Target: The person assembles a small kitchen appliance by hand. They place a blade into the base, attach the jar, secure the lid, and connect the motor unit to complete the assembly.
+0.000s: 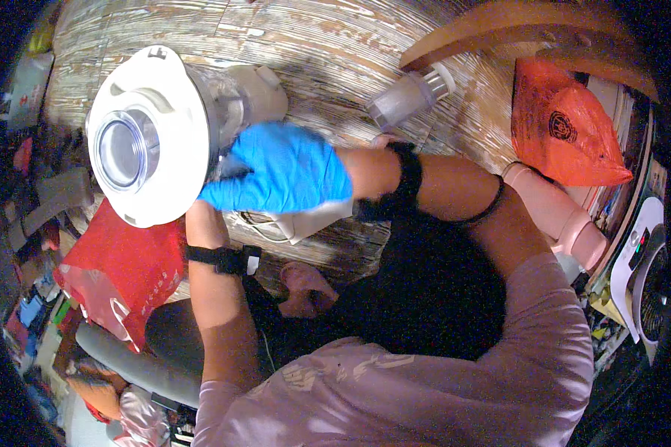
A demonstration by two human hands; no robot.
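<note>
While the left hand [205,223] steadies the blender jug [153,134], grip unseen, right hand [283,171] presses blue cloth [276,179] closed against glass: wipe firmly.

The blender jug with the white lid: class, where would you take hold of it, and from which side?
Grip the clear wall of the blender jug just under the wide white lid, from its right, where the gloved right hand already lies; the lid overhangs.

Weathered wooden floor [328,45], small clear jar with white cap [410,95] lying on it, orange plastic bag [563,127] at right, red bag [123,276] at left, pink cylindrical container [559,212], curved wooden furniture edge [514,26], white fan [652,290] at far right.
</note>
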